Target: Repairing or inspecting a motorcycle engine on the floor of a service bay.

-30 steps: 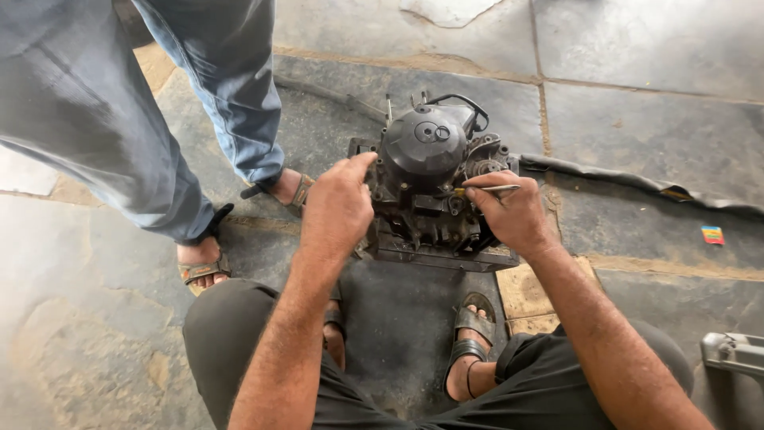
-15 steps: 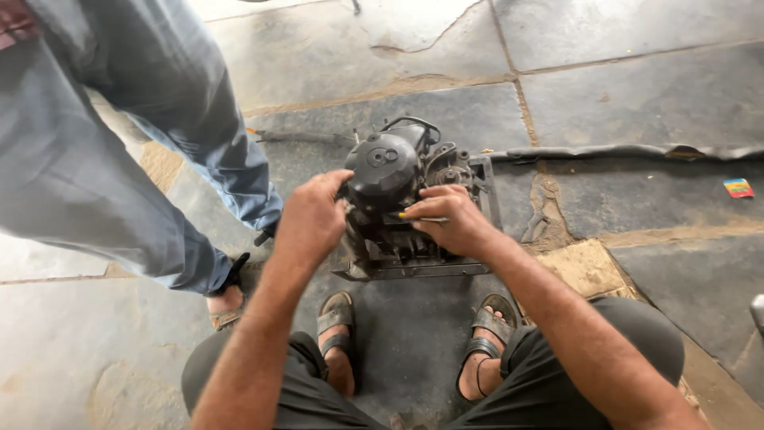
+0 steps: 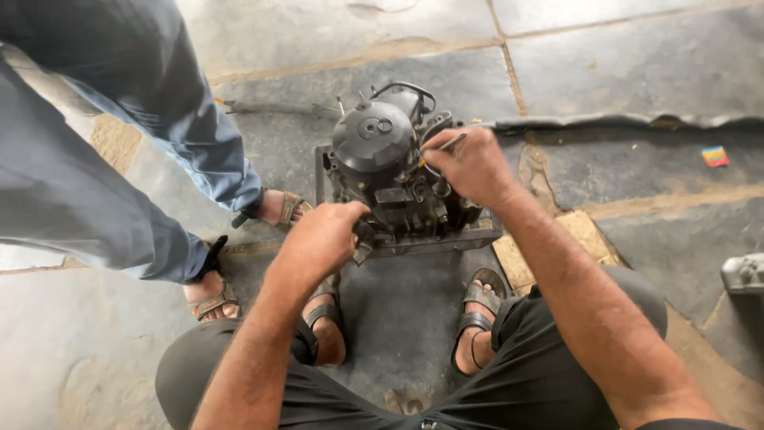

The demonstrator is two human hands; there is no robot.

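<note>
From the head camera I look straight down at a dark, greasy engine (image 3: 390, 179) that sits on a flat metal tray (image 3: 446, 241) on the stone floor (image 3: 605, 72). The engine is right in front of my two sandaled feet, and I use it as my marker for everything else.

My left hand (image 3: 322, 239) is at the near left corner of the engine. Its fingers are curled down over the low edge there, so it is closed and touching the engine. I cannot tell if it grips a small part.

My right hand (image 3: 471, 166) is on the right side of the engine, near the top. It is closed around a thin metal tool (image 3: 450, 144), pinched between thumb and fingers. The tool's tip points left toward the round black cover (image 3: 372, 142) on top of the engine.

Left of the engine stands another person in blue trousers (image 3: 119, 151) and sandals, one foot just beside the tray.

Far right of the engine, a small colourful packet (image 3: 715, 155) lies on the floor. At the right edge, nearer to me than the engine, I see a grey metal thing (image 3: 744, 275), only partly in view.
</note>
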